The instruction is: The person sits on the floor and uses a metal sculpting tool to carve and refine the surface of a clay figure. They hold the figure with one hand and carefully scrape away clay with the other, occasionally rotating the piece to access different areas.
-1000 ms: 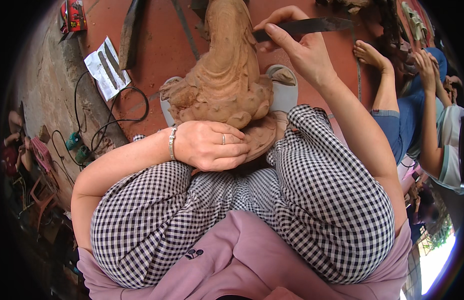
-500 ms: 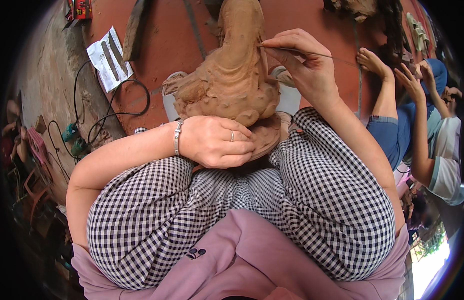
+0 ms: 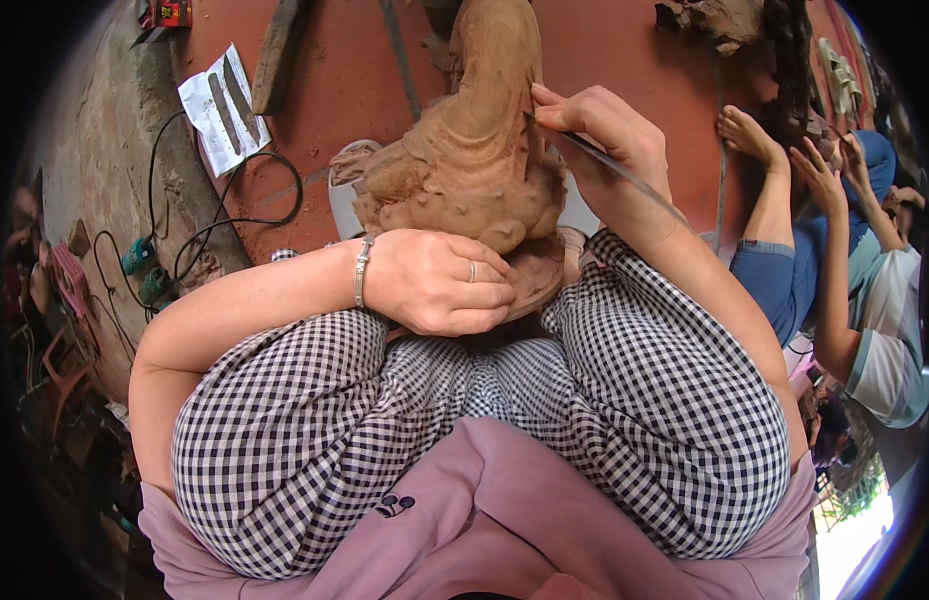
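Between my knees stands a reddish-brown carved wooden statue (image 3: 485, 130), its lower part covered in rounded, draped relief above a round base. My left hand (image 3: 440, 283), with a ring and a bracelet, grips the near side of that base, fingers curled over it. At the statue's right side my right hand (image 3: 615, 145) pinches a thin flat metal file (image 3: 625, 172), whose tail runs back over my wrist. The front end of the file meets the carved surface, partly hidden by my fingers.
On the left, two dark flat strips (image 3: 233, 100) lie on white paper (image 3: 210, 120) beside a wooden bar (image 3: 280, 60). A black cable (image 3: 297, 195) loops over the tiled floor near green power tools (image 3: 140, 258). At right sits another person (image 3: 785, 250), bare foot close by.
My right hand has turned and dropped slightly, so the file's flat side now shows and its tail points lower. My left hand keeps its place on the base.
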Demonstrator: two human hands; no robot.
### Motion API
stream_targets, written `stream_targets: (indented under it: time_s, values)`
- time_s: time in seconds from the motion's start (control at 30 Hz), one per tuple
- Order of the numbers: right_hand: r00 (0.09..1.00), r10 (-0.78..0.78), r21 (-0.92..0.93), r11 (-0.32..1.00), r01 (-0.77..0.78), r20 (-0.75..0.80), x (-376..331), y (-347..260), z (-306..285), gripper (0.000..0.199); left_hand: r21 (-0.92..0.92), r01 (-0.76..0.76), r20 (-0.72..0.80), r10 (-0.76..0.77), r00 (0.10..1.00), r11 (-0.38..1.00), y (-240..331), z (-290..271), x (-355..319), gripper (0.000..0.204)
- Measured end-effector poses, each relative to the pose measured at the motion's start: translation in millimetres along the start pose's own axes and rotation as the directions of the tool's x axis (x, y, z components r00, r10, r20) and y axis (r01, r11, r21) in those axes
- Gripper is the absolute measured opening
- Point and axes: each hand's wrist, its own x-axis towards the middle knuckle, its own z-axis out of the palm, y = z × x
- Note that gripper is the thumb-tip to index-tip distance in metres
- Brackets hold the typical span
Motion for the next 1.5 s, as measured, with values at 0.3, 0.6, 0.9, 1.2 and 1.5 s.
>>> stream_targets:
  time_s: [0.3, 0.6, 0.9, 1.2, 1.5]
  values:
    - [1.000, 0.012, 0.026, 1.000, -0.012, -0.001, 0, -3, 1, 0.012, 0.003, 0.000, 0.028, 0.000, 1.000, 1.000, 1, -1, -1, 0.017]
    - [0.944, 0.321, 0.382, 0.884, -0.269, -0.079, 3, -10, 0, 0.016, 0.010, 0.002, 0.030, -0.002, 1.000, 1.000, 0, 0, -1, 0.018]
    - [0.992, 0.075, 0.140, 0.988, -0.059, -0.106, 9, -28, 5, 0.016, 0.027, 0.000, 0.015, 0.000, 1.000, 1.000, 1, -4, 0, 0.020]
    - [0.999, -0.004, 0.022, 1.000, 0.005, -0.042, 3, -31, 3, 0.011, 0.205, 0.309, -0.277, -0.248, 0.928, 0.929, -2, -5, 15, 0.038]
    - [0.998, 0.002, 0.035, 0.999, -0.001, -0.055, 4, -30, -1, 0.010, 0.330, 0.266, -0.220, -0.200, 0.955, 0.905, -3, -4, 15, 0.036]
